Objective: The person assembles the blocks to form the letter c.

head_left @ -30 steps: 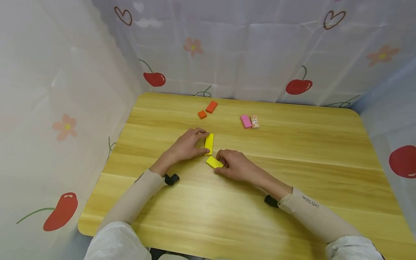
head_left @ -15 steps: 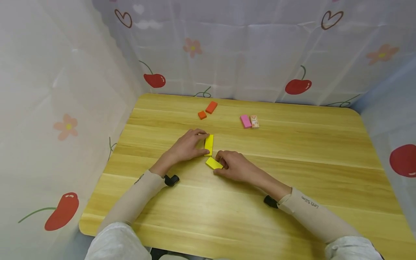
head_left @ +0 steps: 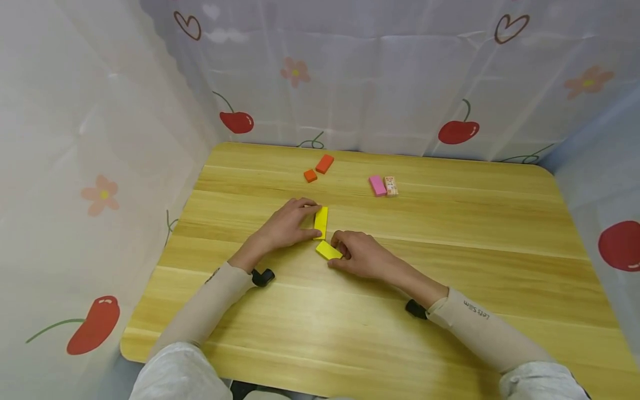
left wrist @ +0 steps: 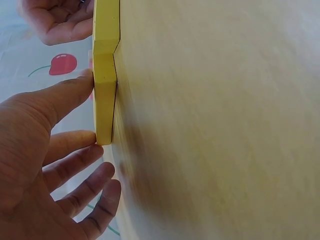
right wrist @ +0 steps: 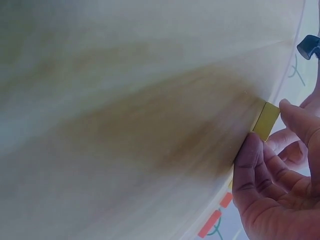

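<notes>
A long yellow block (head_left: 321, 222) lies flat mid-table, nearly in line with my view. My left hand (head_left: 289, 225) pinches it between thumb and index finger, the thumb near its close end. Just below, a second yellow block (head_left: 326, 250) lies slanted, its far corner right at the first block's near end. My right hand (head_left: 365, 255) pinches its right end between thumb and curled fingers. In the left wrist view the first block (left wrist: 105, 105) and the second (left wrist: 106, 25) meet at an angle. The right wrist view shows the second block's yellow end (right wrist: 266, 121) between thumb and fingertips.
On the wooden table (head_left: 450, 216), a small orange block (head_left: 310, 176) and a longer orange-red one (head_left: 325, 164) lie at the back. Right of them are a pink block (head_left: 378, 185) and a patterned orange-and-white one (head_left: 391, 185). Printed curtains (head_left: 360, 83) enclose the table.
</notes>
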